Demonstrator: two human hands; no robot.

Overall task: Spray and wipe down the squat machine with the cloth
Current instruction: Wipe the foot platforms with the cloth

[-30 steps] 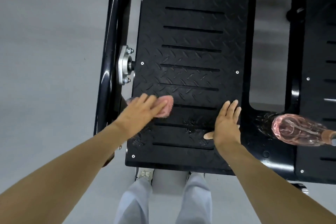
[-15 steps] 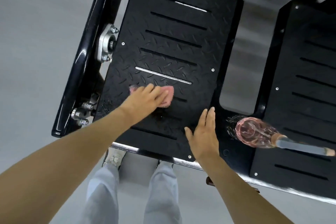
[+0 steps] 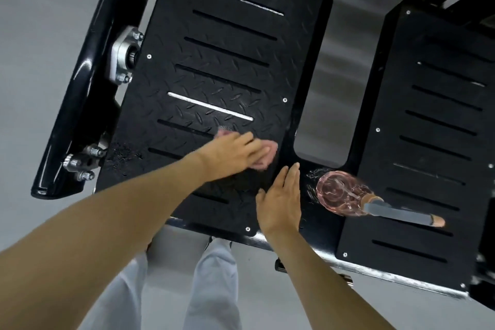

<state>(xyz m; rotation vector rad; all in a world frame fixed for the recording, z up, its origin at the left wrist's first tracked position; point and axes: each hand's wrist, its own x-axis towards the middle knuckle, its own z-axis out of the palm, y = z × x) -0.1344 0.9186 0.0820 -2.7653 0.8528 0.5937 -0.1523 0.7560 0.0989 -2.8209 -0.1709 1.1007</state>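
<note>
The squat machine's left black tread footplate (image 3: pixel 214 61) fills the middle of the head view. My left hand (image 3: pixel 233 153) presses a pink cloth (image 3: pixel 267 157) flat on the plate's near right part, fingers straight. My right hand (image 3: pixel 281 203) lies flat on the plate's near right corner, fingers straight, holding nothing. A clear pink spray bottle (image 3: pixel 340 193) with a grey nozzle lies on its side between the two footplates, just right of my right hand. Wet droplets (image 3: pixel 123 154) speckle the plate's near left edge.
A second black footplate (image 3: pixel 428 142) stands to the right. The glossy black frame tube (image 3: pixel 88 75) with a silver bearing (image 3: pixel 123 53) and bolts runs along the left. Grey floor lies all around. My legs in light trousers (image 3: pixel 211 284) stand just before the machine's front bar.
My left hand has slid the cloth to the right across the plate, toward my right hand. The view has tilted and moved closer. The right hand stays flat on the plate.
</note>
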